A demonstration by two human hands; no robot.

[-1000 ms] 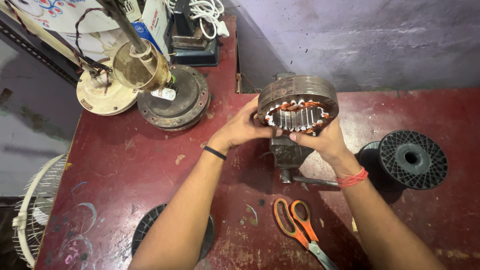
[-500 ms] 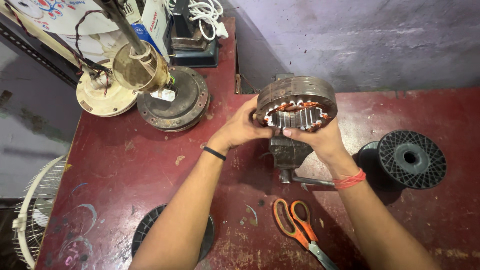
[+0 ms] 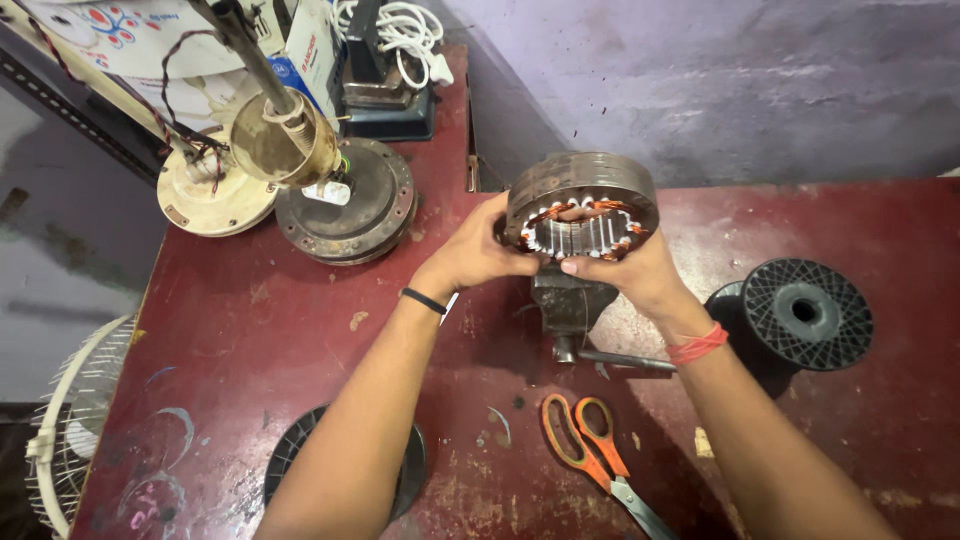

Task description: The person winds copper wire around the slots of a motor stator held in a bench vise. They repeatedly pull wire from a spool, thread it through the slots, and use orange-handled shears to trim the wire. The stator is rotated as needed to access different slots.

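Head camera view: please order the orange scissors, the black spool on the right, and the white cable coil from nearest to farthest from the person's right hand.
Measured from the right hand, which holds the stator:
1. Black spool, on the table to the hand's right.
2. Orange scissors, below the hand, toward the table's near edge; only a little farther than the spool.
3. White cable coil, at the far back, to the upper left.

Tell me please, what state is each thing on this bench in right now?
Stator: held up above the vise, copper windings showing, tilted toward the camera.
Left hand: gripping the stator's left side.
Right hand: gripping its lower right edge.
Vise: upright beneath the stator; whether its jaws are open is hidden.
Scissors: lying flat, blades closed.
Black spool: lying flat, empty.
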